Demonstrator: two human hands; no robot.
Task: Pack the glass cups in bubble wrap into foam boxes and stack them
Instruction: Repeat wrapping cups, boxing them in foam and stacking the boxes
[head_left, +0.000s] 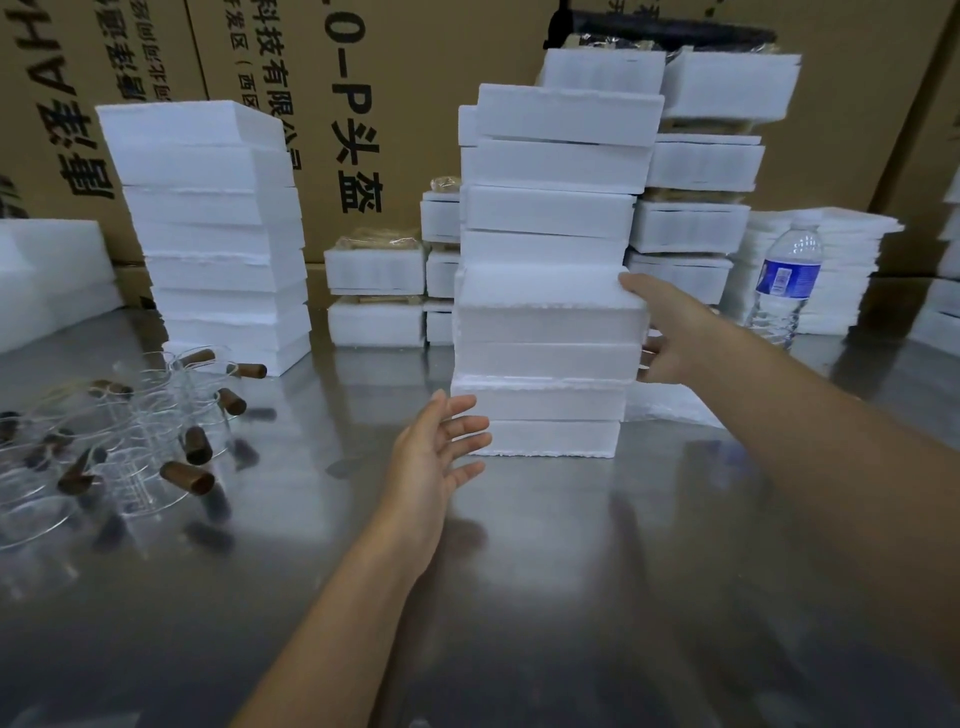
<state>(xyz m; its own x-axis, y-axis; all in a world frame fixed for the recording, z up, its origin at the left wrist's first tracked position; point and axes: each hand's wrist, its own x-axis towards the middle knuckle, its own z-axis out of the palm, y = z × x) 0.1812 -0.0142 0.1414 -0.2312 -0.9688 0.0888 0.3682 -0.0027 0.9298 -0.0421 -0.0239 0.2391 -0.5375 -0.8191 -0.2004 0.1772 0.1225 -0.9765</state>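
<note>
Gripping top box (545, 306) w/ right hand (662, 338), left hand (441, 452) open beside stack (540, 405); I reckon a shove cd topple it.

Foam boxes (545, 312) white and matt with ragged edges, table (571, 571) smooth reflective metal, glass cups (140, 431) clear and glossy with matt brown handles (187, 478), cartons (363, 62) matt brown cardboard, bottle (784, 291) clear plastic.

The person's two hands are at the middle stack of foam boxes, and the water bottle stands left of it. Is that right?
No. The head view shows the water bottle right of the stack of foam boxes; left hand and right hand are at it.
</note>
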